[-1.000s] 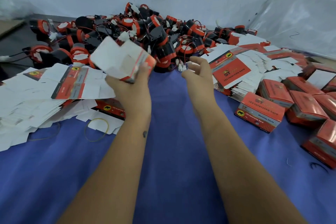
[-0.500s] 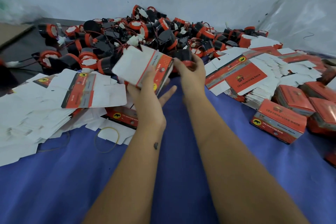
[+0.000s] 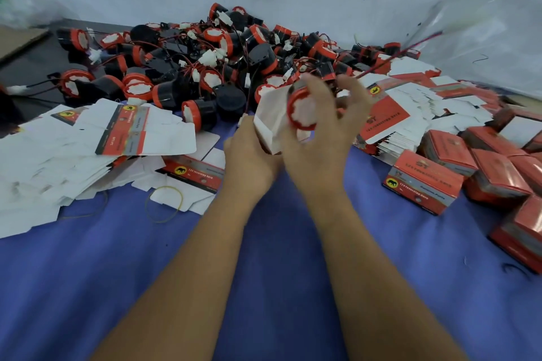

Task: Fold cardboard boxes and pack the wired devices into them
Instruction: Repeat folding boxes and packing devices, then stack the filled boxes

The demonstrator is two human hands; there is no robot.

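The right hand (image 3: 319, 138) covers most of the device (image 3: 302, 110) and its fingertips smear with motion. The box (image 3: 268, 123) is half hidden behind both hands. Finished boxes (image 3: 525, 231) run off the right edge.

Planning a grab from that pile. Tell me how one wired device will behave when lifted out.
The device in the right hand looks rigid and, judging by the loose hold, probably light. Its round body may roll if set on its side. In the pile the wires cross, so one will likely snag its neighbours.

Blue cloth (image 3: 88, 287) matt, soft; folded boxes (image 3: 422, 182) glossy printed cardboard; devices (image 3: 164, 94) black-orange plastic; flat blanks (image 3: 58, 155) matt white card.
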